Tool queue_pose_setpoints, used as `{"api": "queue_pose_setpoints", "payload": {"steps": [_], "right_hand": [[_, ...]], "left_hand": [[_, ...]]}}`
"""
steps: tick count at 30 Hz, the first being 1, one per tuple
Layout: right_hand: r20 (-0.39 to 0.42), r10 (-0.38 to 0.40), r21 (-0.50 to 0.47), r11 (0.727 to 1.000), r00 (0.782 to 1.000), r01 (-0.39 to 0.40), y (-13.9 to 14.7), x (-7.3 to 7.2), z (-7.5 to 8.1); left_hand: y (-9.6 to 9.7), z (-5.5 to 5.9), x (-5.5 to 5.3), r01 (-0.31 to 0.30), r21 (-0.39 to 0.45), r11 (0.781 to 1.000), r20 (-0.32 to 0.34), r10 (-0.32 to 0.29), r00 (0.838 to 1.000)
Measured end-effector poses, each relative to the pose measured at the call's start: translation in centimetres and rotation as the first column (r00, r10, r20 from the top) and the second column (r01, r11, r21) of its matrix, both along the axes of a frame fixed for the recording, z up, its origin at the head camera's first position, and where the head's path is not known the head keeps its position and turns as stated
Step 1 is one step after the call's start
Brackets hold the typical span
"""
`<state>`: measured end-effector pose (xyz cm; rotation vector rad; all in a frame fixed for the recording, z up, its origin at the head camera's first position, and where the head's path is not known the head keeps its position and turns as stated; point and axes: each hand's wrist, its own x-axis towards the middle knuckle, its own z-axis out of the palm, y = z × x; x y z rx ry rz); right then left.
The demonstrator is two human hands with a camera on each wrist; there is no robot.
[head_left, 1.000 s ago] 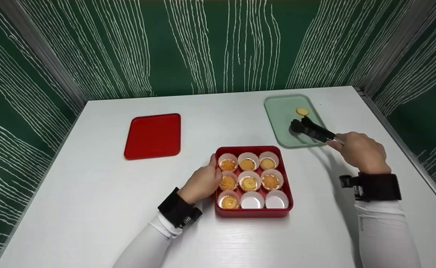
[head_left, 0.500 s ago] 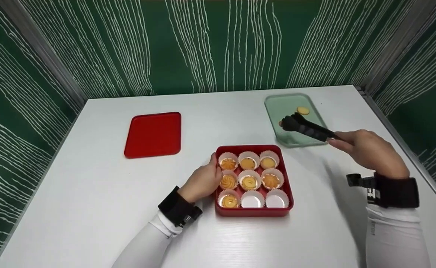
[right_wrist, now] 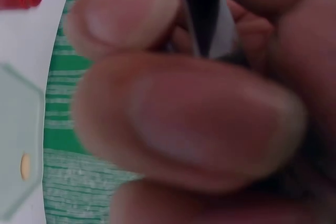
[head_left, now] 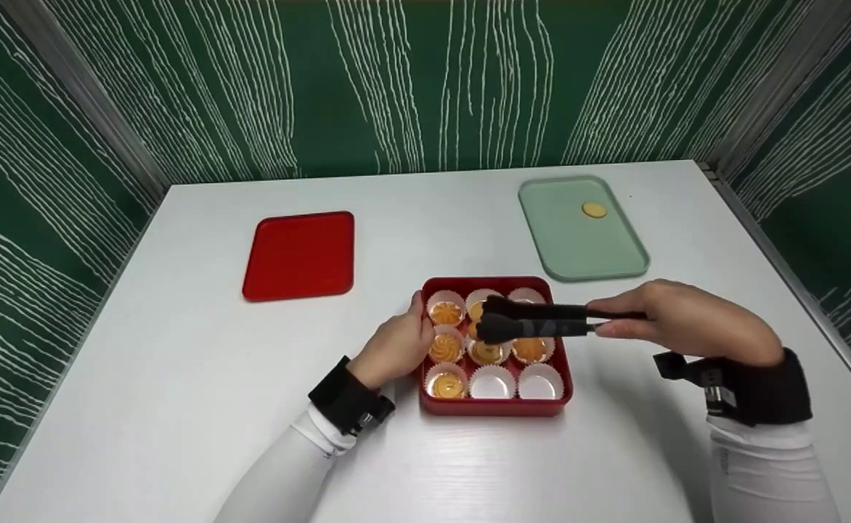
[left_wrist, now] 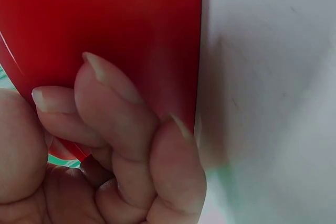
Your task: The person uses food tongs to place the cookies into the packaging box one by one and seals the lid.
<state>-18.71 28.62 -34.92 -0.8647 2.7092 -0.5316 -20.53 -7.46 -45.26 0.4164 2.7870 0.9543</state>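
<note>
A red box (head_left: 494, 408) of white paper cups stands mid-table; several cups hold cookies, and two front cups (head_left: 492, 383) are empty. My left hand (head_left: 418, 338) holds the box's left wall, and the left wrist view shows its fingers (left_wrist: 115, 145) curled against the red side (left_wrist: 131, 19). My right hand (head_left: 676, 319) grips black tongs (head_left: 542, 319), squeezed nearly closed, with their tips over the box's middle cups. A cookie seems pinched at the tips, mostly hidden. In the right wrist view my fingers (right_wrist: 184, 119) wrap the tongs' handle (right_wrist: 202, 14).
A pale green tray (head_left: 578, 250) at the back right carries one round cookie (head_left: 594, 209), also visible in the right wrist view as the cookie (right_wrist: 24, 166). A flat red lid (head_left: 300, 254) lies back left. Green patterned walls enclose the white table (head_left: 178, 378).
My right hand has carried the tongs from the green tray leftwards and towards me, to above the red box. The left hand has stayed on the box.
</note>
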Motion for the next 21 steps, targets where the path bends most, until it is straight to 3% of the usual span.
{"api": "queue_pose_setpoints", "payload": {"steps": [5, 9, 14, 21], "right_hand": [[0.048, 0.07, 0.016, 0.997, 0.996, -0.071, -0.9, 0.5, 0.2], [0.041, 0.098, 0.023, 0.995, 0.994, -0.099, -1.3, 0.8, 0.1], [0.007, 0.092, 0.053, 0.994, 0.996, -0.092, -1.4, 1.0, 0.0], [0.019, 0.06, 0.087, 0.994, 0.998, -0.061, -1.9, 0.9, -0.3]], "left_hand": [[-0.3, 0.1, -0.3, -0.035, -0.005, 0.999, -0.003, 0.035, 0.999], [-0.6, 0.1, -0.6, -0.043, 0.001, 0.999, 0.002, 0.043, 0.999], [-0.8, 0.1, -0.8, -0.047, 0.002, 0.999, 0.012, 0.047, 0.999], [-1.0, -0.1, -0.9, -0.062, -0.002, 0.998, 0.024, 0.062, 0.998]]}}
